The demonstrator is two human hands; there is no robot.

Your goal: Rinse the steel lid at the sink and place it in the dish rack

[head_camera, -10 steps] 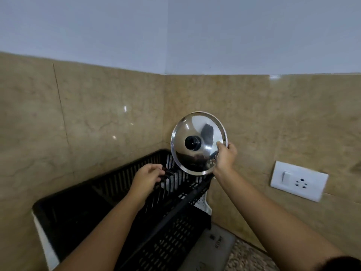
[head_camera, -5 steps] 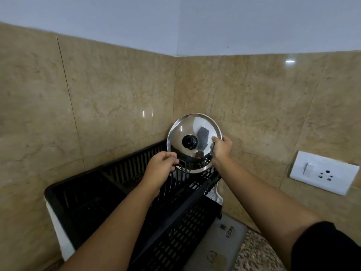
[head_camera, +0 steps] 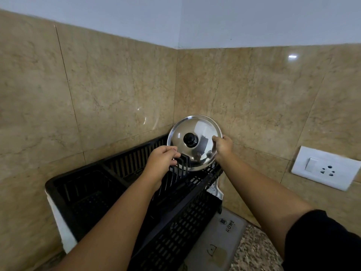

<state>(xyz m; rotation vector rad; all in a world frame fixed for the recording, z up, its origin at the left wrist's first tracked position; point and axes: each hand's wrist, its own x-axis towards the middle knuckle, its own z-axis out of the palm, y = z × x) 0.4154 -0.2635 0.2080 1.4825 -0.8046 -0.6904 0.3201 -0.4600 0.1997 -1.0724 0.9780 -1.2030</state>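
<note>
The round steel lid (head_camera: pixel 199 132) with a black knob stands nearly upright at the far right end of the black plastic dish rack (head_camera: pixel 93 184), its lower edge down among the rack's tines. My right hand (head_camera: pixel 222 146) grips the lid's right rim. My left hand (head_camera: pixel 162 159) is closed on the rack's black upright tines just left of the lid. The lid's bottom edge is partly hidden behind the tines.
The rack sits in a corner of tan tiled walls, on a white base. A grey mat (head_camera: pixel 218 239) printed "HOME" lies on the speckled counter (head_camera: pixel 256 249) to its right. A white switch and socket plate (head_camera: pixel 324 168) is on the right wall.
The lid has come down from above the rack's end into the tines. My left hand has moved forward to the tines beside it. The view has tilted downward.
</note>
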